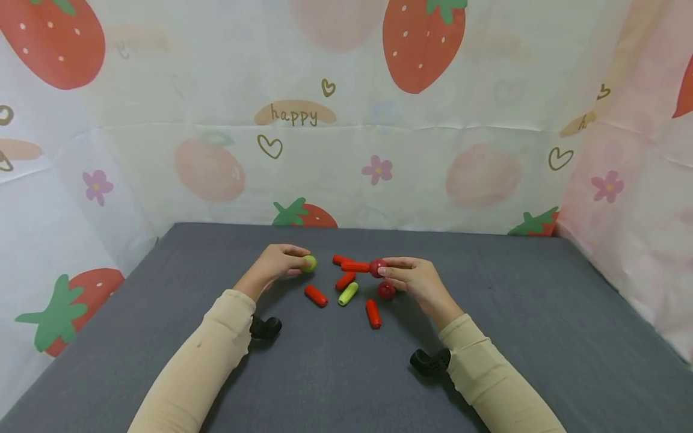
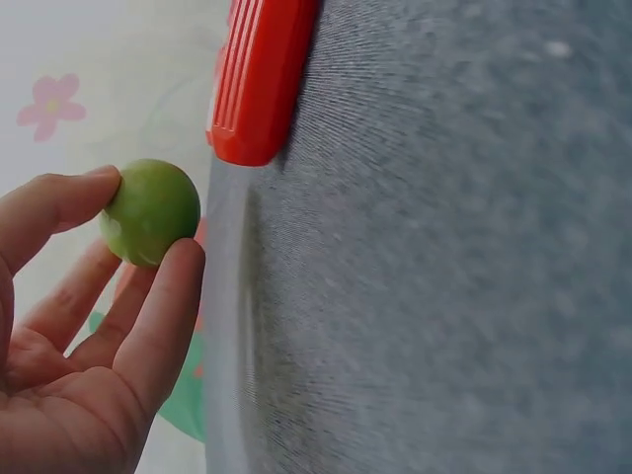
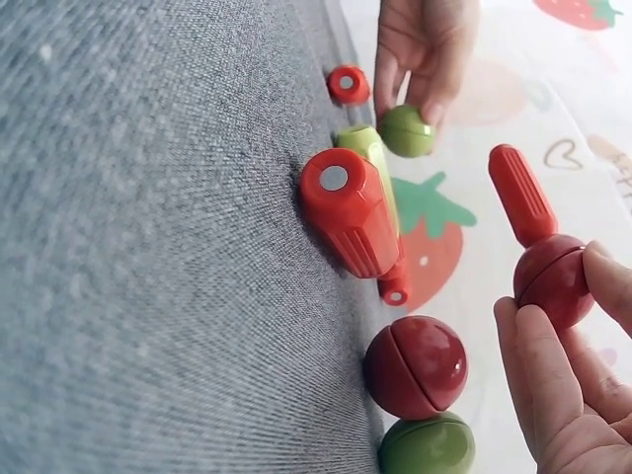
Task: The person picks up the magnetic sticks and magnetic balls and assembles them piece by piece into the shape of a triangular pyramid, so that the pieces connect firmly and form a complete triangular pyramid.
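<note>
My left hand (image 1: 277,263) pinches a green ball (image 2: 148,212) between thumb and fingertips, held above the table. In my right hand (image 1: 418,281) is a dark red ball (image 3: 553,280), pinched by thumb and fingers. A red ridged rod (image 3: 521,196) sticks out from that ball, its far end pointing left in the head view and touching nothing in the right wrist view. Beneath the right hand, another dark red ball (image 1: 386,291) rests on the table. Beside it sits a second green ball (image 3: 429,446), mostly hidden by the hand in the head view.
Between the hands lie several loose red rods, one at the left (image 1: 316,296) and one nearer the front (image 1: 373,314). A yellow-green rod (image 1: 348,293) lies among them. The grey table (image 1: 335,379) ends at a printed fabric backdrop (image 1: 335,168).
</note>
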Demonstrator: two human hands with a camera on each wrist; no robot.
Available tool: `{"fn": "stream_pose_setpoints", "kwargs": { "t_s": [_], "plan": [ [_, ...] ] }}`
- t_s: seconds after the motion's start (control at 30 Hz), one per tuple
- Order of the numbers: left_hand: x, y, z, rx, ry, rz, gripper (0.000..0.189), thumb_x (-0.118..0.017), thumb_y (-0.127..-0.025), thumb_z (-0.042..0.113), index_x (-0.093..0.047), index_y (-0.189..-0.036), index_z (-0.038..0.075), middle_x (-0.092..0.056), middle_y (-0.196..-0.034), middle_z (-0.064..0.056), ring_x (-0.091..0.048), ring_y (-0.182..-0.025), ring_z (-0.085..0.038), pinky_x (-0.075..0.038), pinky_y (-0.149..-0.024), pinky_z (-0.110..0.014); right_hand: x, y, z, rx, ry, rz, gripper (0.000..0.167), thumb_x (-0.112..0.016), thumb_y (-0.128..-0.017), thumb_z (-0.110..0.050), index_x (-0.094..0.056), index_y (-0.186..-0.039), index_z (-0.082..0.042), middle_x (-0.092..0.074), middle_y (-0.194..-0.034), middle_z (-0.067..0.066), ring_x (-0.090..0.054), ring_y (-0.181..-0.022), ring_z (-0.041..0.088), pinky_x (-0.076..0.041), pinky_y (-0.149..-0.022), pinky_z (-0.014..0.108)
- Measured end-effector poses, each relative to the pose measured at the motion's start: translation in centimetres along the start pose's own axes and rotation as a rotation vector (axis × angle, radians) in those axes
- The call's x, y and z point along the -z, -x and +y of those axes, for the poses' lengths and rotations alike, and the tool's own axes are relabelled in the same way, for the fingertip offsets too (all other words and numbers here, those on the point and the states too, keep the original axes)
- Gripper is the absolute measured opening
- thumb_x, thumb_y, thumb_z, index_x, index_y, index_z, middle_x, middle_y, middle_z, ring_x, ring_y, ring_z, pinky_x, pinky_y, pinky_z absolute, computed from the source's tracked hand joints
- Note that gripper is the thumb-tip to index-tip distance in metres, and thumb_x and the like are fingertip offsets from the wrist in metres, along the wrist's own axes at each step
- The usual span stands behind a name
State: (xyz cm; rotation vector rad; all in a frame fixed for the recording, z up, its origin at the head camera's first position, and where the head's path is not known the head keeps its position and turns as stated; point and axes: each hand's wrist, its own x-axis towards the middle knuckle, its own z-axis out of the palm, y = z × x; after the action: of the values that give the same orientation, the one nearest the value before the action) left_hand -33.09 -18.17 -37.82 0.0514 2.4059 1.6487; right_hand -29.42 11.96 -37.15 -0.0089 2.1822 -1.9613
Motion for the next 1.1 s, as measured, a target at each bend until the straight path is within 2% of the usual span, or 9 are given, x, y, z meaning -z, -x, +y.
{"fn": "stream_pose_setpoints", "kwargs": {
  "t_s": [0.33,0.5,0.63,0.97,1.1],
  "plan": [
    [-0.2,0.8,-0.2,0.028,0.06,0.021,0.045,-0.07,-0.092,0.017,-0.059,-0.133,0.0,-0.057,-0.138,-0.02,-0.066,-0.114,-0.024,-0.053,-0.103,-0.037,0.0,0.1,0.1,-0.006,-0.005,0.005,0.042,-0.073,-0.091,-0.015,-0.064,-0.13,-0.002,-0.062,-0.135,0.016,-0.071,-0.097,0.007,-0.053,-0.101,0.036],
    [-0.4,1.2,-0.1,0.011,0.118,0.02,0.045,-0.07,-0.092,0.014,-0.059,-0.132,-0.002,-0.06,-0.134,-0.019,-0.067,-0.102,-0.012,-0.053,-0.103,-0.037,0.0,0.1,0.1,-0.008,-0.008,0.0,0.042,-0.073,-0.091,-0.015,-0.064,-0.13,-0.002,-0.063,-0.134,0.016,-0.071,-0.097,0.006,-0.053,-0.101,0.036],
    [-0.6,1.4,-0.1,-0.005,0.151,0.019,0.044,-0.071,-0.092,0.013,-0.06,-0.131,-0.003,-0.061,-0.131,-0.018,-0.067,-0.097,-0.008,-0.054,-0.101,-0.036,0.0,0.0,0.1,-0.006,-0.008,-0.001,0.043,-0.074,-0.091,-0.016,-0.064,-0.13,-0.002,-0.062,-0.135,0.015,-0.071,-0.097,0.006,-0.053,-0.102,0.036],
    [-1.4,2.0,-0.1,0.022,0.2,0.032,0.042,-0.074,-0.09,0.015,-0.065,-0.129,0.002,-0.061,-0.135,-0.017,-0.07,-0.094,-0.008,-0.054,-0.101,-0.035,-0.1,0.1,0.0,-0.008,0.02,-0.002,0.042,-0.073,-0.091,-0.017,-0.065,-0.13,-0.004,-0.059,-0.139,0.014,-0.069,-0.103,0.01,-0.054,-0.102,0.035],
    [-1.5,2.2,-0.2,0.002,0.201,0.008,0.044,-0.074,-0.09,0.017,-0.064,-0.13,0.002,-0.059,-0.137,-0.018,-0.07,-0.099,-0.009,-0.053,-0.102,-0.035,-0.1,0.1,0.0,-0.001,0.011,-0.003,0.042,-0.073,-0.091,-0.017,-0.065,-0.129,-0.003,-0.061,-0.136,0.015,-0.07,-0.1,0.009,-0.054,-0.101,0.036]
  ]
}}
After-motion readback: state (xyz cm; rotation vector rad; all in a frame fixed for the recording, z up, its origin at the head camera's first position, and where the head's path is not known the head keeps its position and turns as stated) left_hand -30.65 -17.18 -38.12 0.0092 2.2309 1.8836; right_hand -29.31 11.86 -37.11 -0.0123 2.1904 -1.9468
